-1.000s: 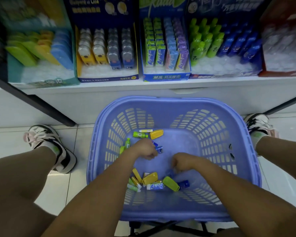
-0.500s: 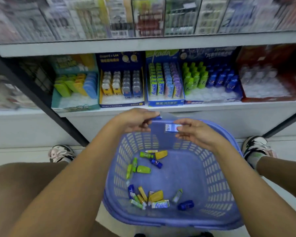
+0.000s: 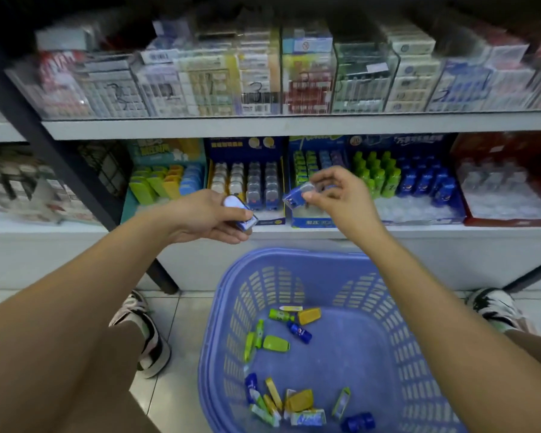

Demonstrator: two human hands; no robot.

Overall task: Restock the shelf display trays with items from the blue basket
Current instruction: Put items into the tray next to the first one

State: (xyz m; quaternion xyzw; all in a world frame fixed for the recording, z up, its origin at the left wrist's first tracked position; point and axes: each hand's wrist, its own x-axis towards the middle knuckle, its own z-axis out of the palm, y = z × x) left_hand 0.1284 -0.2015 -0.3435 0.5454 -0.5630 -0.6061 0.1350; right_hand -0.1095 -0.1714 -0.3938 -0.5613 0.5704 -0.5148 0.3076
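As each hand holds one small item, the left hand (image 3: 210,217) curled round a rounded blue-and-white pack (image 3: 239,210) and the right hand (image 3: 334,195) pinching a boxy blue pack (image 3: 295,195) between thumb and fingertips, both items sit raised above the blue basket (image 3: 294,254), level with the display trays (image 3: 313,222) behind it. Judged light, rigid and smooth-skinned, possibly slippery, so grip across the flat faces. Room above the basket is open, but the tray rows behind it look tightly packed, and the upper shelf (image 3: 294,126) caps entry height.
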